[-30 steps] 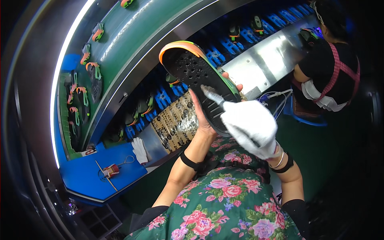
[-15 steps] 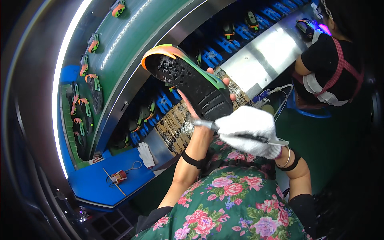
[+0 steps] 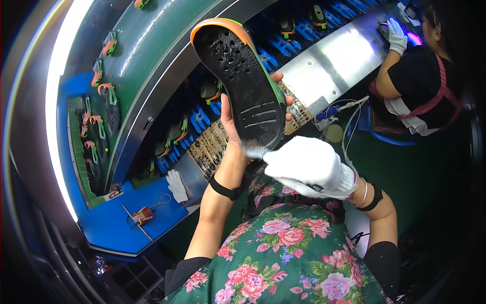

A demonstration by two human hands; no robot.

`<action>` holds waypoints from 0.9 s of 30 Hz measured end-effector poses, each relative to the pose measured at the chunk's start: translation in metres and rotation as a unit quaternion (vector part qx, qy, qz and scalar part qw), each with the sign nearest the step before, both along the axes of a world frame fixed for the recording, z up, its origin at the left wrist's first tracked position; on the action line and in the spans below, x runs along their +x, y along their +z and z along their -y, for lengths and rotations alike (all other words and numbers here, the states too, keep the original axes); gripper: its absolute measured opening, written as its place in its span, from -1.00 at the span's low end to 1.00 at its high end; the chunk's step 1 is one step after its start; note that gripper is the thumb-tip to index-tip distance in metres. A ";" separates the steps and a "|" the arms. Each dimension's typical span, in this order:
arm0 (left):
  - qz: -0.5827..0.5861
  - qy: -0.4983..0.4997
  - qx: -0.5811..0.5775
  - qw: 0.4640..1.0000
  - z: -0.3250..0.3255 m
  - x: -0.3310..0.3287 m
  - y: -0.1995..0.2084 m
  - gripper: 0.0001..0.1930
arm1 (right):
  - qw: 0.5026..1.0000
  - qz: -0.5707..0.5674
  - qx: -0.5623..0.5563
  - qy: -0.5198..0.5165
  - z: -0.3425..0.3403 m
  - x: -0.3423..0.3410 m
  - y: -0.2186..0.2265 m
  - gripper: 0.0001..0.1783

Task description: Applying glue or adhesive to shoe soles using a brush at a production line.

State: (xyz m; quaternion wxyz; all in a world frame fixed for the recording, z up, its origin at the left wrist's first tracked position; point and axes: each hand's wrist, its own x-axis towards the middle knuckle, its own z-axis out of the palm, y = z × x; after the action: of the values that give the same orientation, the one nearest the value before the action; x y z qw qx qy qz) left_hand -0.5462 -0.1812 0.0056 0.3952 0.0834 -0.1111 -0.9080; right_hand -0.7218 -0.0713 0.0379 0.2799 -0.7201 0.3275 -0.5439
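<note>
A black shoe sole with an orange-and-green rim is held up in front of me, holes toward its far end and grooves toward its near end. My bare left hand grips it from beneath, thumb at the left edge and fingertips showing along the right. In a white glove, my right hand is closed round a brush. The blurred bristles are at the sole's near end. Most of the brush handle is hidden by the glove, and a wet-looking shine covers parts of the sole.
To the left, a green conveyor belt carries several soles. A blue table bears a small red pot and a stick; a white glove lies beside it. Beyond, brown cardboard covers part of a metal bench. A co-worker sits at right.
My left hand has raised the sole and turned it more upright. The brush has shifted slightly with my right hand, staying by the near end. The co-worker's gloved hand has come into view.
</note>
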 end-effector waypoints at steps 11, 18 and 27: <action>0.029 -0.148 0.007 0.988 0.000 0.020 0.002 -0.10 | 0.993 0.047 0.071 0.080 -0.002 -0.010 0.002 -0.67; 0.133 -0.141 -0.035 0.980 0.010 0.021 0.011 -0.11 | 0.998 -0.053 -0.013 0.021 -0.010 -0.006 -0.001 -0.66; 0.127 -0.179 0.089 0.972 0.024 0.036 0.004 -0.30 | 0.996 -0.077 -0.024 0.040 -0.001 -0.021 0.001 -0.70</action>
State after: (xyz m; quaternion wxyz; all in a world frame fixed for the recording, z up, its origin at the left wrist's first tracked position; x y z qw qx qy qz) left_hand -0.5099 -0.2049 0.0100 0.2002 0.2113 -0.0918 -0.9523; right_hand -0.7433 -0.0704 0.0393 0.2581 -0.7789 0.3062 -0.4827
